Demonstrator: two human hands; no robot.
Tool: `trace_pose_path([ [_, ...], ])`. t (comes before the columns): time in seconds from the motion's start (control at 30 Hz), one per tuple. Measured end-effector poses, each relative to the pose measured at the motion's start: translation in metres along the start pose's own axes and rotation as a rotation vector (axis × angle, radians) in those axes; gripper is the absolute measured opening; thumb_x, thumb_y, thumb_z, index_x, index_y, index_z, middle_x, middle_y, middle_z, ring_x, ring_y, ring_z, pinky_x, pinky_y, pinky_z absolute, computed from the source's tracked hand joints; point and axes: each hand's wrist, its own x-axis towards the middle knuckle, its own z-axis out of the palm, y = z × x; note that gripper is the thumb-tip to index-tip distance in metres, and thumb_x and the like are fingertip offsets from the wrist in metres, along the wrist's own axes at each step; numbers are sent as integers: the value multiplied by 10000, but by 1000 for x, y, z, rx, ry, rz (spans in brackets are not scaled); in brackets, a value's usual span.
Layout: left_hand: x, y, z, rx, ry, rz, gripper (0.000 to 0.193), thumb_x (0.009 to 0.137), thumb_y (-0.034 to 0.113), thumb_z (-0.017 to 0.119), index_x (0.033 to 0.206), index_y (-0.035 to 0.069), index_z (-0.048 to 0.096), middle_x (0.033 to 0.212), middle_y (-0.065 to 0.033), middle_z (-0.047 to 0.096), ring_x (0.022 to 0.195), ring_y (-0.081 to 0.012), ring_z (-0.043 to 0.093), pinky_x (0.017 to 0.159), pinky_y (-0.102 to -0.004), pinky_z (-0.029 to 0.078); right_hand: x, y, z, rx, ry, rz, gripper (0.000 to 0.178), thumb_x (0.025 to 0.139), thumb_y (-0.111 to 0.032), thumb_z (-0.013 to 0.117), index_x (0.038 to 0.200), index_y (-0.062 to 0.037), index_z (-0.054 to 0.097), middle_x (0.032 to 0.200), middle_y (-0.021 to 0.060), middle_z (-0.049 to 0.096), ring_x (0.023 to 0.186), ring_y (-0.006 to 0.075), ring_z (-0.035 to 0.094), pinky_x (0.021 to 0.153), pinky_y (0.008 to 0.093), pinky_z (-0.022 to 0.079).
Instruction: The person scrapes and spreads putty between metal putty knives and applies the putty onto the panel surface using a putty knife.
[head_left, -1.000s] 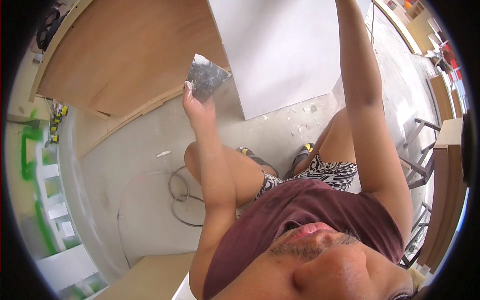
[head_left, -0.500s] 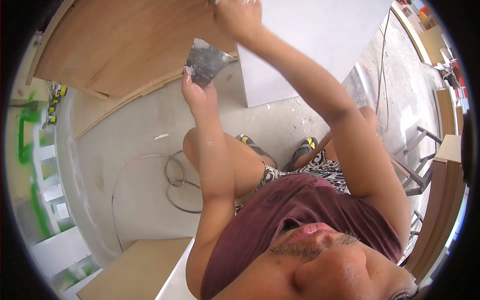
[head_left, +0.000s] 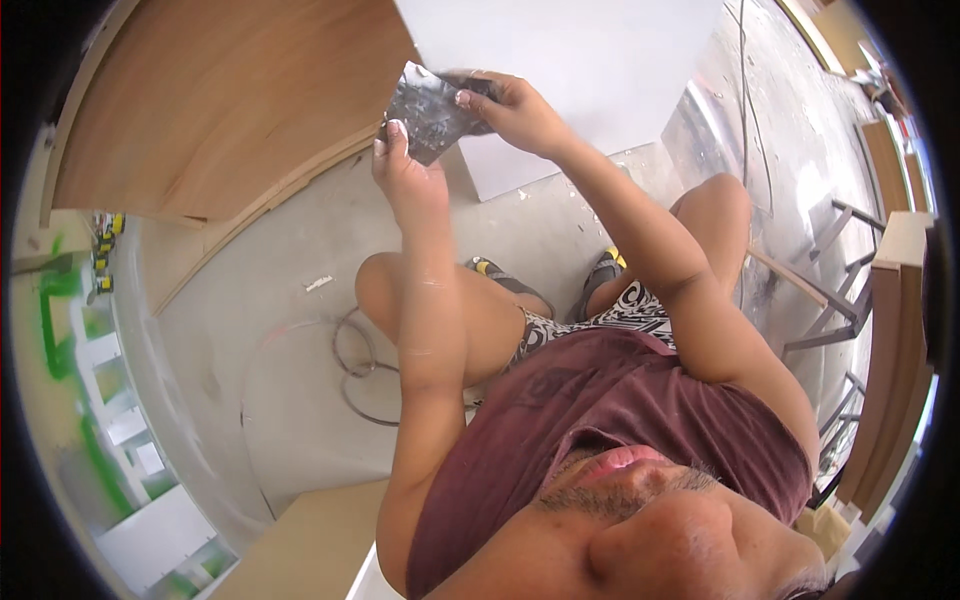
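Note:
My left hand (head_left: 412,182) is closed on a broad grey putty knife (head_left: 425,108) smeared with white paste, its thumb lying along the near side. Beside it, my right hand (head_left: 525,118) pinches a dark flat scraper (head_left: 482,88), which overlaps the right side of the putty knife. My right fingers hide much of the scraper, so its full shape does not show. White residue marks the fingertips of both hands. Beyond them stands a smooth white panel (head_left: 590,60), with its near corner by the floor.
A large brown wooden panel (head_left: 230,110) leans at the far left. Looped cable (head_left: 352,345) lies on the grey floor left of my legs. Dark metal frames (head_left: 835,310) and stacked boards (head_left: 885,370) stand at the right. A tan board (head_left: 310,540) is at the lower left.
My right hand has come down from the white panel's top edge to the putty knife, bringing the scraper against it. The view has shifted slightly; my left hand keeps its hold.

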Motion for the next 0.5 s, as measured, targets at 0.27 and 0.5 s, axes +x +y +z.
trace_pose_path([
  [0.27, -11, -9, 14, 80, 18, 188, 367, 982, 175, 471, 1269, -51, 501, 1221, -156, 556, 1112, -200, 556, 899, -339, 480, -33, -12, -44, 49, 361, 52, 325, 892, -127, 640, 1148, 70, 602, 950, 110, 684, 773, 147, 662, 690, 286, 563],
  [0.5, -40, -33, 26, 770, -275, 172, 314, 979, 126, 482, 1219, -41, 596, 975, -36, 621, 781, -51, 511, 700, -199, 424, -39, -1, -60, 261, 373, 129, 279, 859, -70, 672, 1102, 57, 621, 959, 108, 686, 825, 175, 669, 736, 323, 568],
])
